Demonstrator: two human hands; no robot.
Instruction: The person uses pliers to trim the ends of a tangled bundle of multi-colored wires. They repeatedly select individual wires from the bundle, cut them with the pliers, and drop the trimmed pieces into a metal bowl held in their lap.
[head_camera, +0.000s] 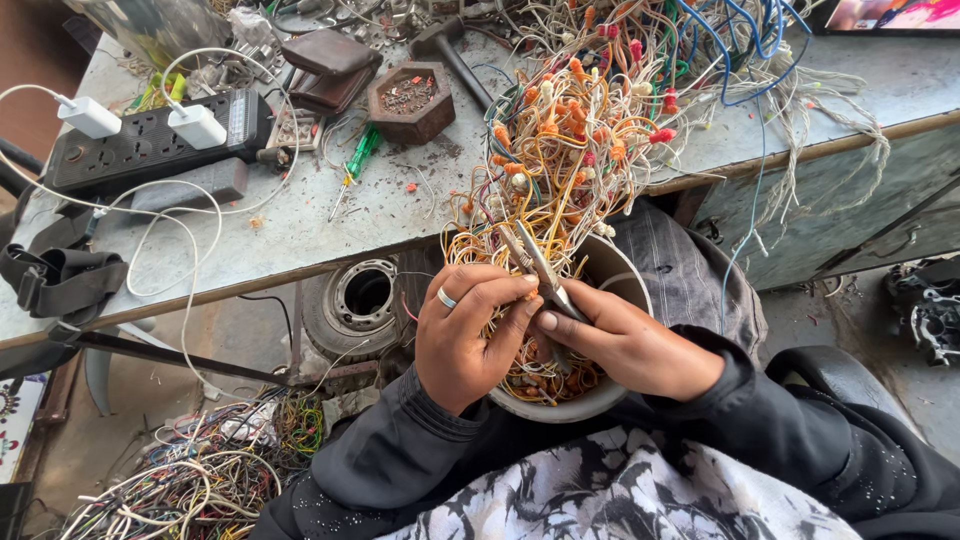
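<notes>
A big tangle of thin coloured wires (570, 140) with orange and red connectors hangs off the workbench down into a white bowl (620, 275) on my lap. My right hand (625, 345) grips a pair of metal scissors (535, 262), blades pointing up into the wires. My left hand (465, 330), a ring on one finger, pinches wire strands just beside the scissors over the bowl. Cut wire bits lie in the bowl under both hands.
The grey workbench (330, 225) carries a black power strip (150, 145) with white chargers, a green screwdriver (358, 158), a hexagonal wooden box (410, 100) and a hammer (455, 55). A pile of wires (200, 470) lies on the floor at lower left.
</notes>
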